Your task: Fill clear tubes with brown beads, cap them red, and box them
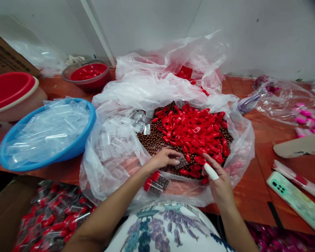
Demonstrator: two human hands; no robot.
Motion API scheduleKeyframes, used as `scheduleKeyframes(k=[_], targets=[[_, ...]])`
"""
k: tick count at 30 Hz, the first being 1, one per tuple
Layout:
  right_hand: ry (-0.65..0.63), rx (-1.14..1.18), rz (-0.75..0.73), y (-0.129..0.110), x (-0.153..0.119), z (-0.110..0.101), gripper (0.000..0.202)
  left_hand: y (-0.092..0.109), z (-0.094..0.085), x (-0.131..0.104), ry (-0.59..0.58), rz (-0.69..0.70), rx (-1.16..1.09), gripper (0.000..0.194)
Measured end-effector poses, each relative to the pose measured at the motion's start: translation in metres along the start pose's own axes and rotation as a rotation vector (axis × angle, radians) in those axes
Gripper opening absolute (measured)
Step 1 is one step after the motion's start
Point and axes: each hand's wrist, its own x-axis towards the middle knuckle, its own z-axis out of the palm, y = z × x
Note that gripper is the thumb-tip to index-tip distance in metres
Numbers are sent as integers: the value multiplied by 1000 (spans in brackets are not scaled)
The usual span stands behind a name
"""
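My left hand (pixel 166 158) is closed on a small clear container (pixel 181 162) with brown beads in it, low over the bead pile. My right hand (pixel 215 168), a white cover on one finger, pinches a red cap (pixel 200 160) at the near right side of the pile. Brown beads (pixel 151 140) and many red caps (pixel 196 129) fill the open plastic bag (pixel 241 140). Empty clear containers (pixel 115 131) lie at its left. Two filled containers with red caps (pixel 159 183) rest on the bag's near edge, below my left hand.
A blue basin (pixel 91 124) of clear bags stands left, with red basins (pixel 12 89) and a red bowl (pixel 105 75) behind. Finished red-capped containers (pixel 52 217) fill a box below left. A phone (pixel 296 199) and pink items (pixel 311 119) are right.
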Motion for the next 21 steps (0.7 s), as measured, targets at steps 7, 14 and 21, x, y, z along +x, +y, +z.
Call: scheduleKeyframes(k=[7, 14, 21], targets=[[-97, 9, 44, -11, 7, 18, 31, -2, -1, -33, 34, -27, -385, 48], [-282, 121, 117, -8, 12, 38, 38, -6, 6, -47, 126, 58, -406, 50], [-426, -220, -167, -18, 12, 39, 37, -5, 7, -56, 98, 98, -424, 46]])
